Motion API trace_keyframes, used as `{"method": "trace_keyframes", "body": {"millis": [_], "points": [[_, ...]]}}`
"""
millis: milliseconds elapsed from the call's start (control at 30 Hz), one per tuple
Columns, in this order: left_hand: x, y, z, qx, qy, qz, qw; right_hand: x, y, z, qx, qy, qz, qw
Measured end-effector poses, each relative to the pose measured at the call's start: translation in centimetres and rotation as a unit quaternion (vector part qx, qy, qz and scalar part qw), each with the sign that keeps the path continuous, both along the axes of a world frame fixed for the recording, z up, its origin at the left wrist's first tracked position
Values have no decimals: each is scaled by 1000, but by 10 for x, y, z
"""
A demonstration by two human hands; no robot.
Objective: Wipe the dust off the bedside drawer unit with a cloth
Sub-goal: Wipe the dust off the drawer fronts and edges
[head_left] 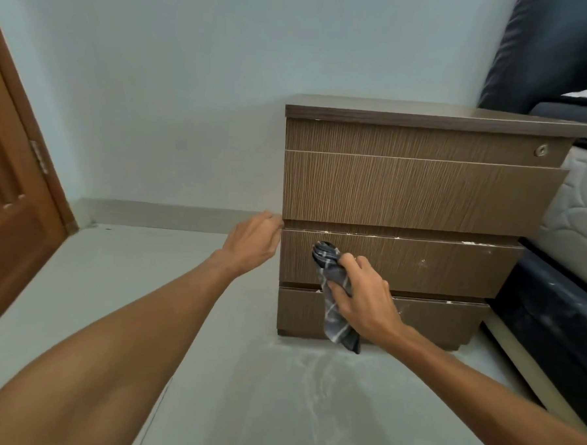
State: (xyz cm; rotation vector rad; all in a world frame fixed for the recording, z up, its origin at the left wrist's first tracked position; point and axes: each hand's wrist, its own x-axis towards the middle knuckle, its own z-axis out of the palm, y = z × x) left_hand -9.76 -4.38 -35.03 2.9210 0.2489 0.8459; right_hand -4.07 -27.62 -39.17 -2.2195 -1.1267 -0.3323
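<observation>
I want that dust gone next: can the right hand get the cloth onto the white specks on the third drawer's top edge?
Probably yes. The right hand presses the cloth to that drawer's front, just below the specks, with nothing in between. The left hand sits at the unit's left corner, clear.

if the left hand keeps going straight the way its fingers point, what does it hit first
Probably the drawer unit: the left hand has its fingertips at the unit's left front edge, by the gap above the third drawer. Contact is unclear.
</observation>
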Motion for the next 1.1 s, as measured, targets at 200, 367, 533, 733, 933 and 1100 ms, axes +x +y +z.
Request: {"method": "trace_keyframes", "body": {"millis": [200, 367, 533, 733, 933, 1100], "points": [[3, -7, -3, -27, 9, 25, 999, 3, -19, 10, 23, -17, -21, 999], [-1, -12, 2, -51, 3, 28, 998, 3, -14, 27, 51, -48, -32, 997], [-10, -14, 8, -39, 24, 21, 999, -3, 8, 46, 58, -81, -23, 995], [-14, -14, 17, -47, 50, 28, 997, -11, 56, 56, -3, -126, 14, 992], [-11, -14, 18, -54, 46, 34, 997, -4, 70, 51, -102, -168, -24, 980], [-9, -22, 24, 22, 61, 17, 998, 17, 39, 44, -116, -208, -61, 969]]}}
